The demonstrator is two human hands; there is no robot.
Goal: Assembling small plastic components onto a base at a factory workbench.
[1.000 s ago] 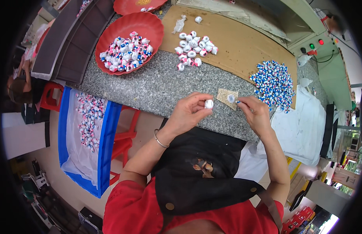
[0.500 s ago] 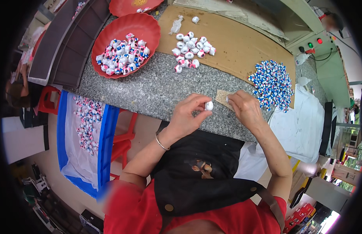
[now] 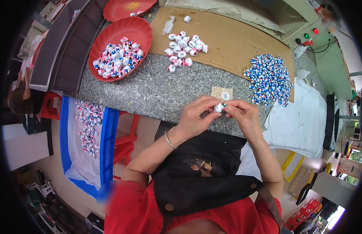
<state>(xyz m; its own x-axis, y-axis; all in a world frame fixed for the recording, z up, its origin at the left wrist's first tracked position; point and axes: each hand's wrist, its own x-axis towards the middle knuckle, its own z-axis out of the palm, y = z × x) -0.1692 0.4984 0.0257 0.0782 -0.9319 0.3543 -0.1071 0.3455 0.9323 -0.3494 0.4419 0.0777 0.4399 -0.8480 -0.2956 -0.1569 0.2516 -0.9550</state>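
Note:
Between the thumb and fingers of my left hand (image 3: 196,116) is a small white rounded plastic piece (image 3: 217,109). My right hand (image 3: 245,116) pinches a tiny blue-and-white piece (image 3: 224,105) against its right side, so the two hands almost meet. Just beyond the fingertips, a small tan textured pad (image 3: 216,91) lies on the counter and bears a white round piece (image 3: 225,95). Further off is a loose group of white and pink rounded pieces (image 3: 182,47). To the right of my hands, many tiny blue-and-white pieces (image 3: 270,80) are heaped together.
A red scalloped bowl (image 3: 146,37) of joined white, pink and blue figures stands left on the granite counter (image 3: 122,95), near grey bins (image 3: 68,50). Cardboard (image 3: 224,48) lies under the piles. A lined blue crate (image 3: 107,144) is below left. A green machine (image 3: 305,23) stands behind.
My right hand has left the pad and come to the white piece in my left hand, bringing a tiny blue-and-white piece. A white round piece now shows on the pad. The view has shifted slightly.

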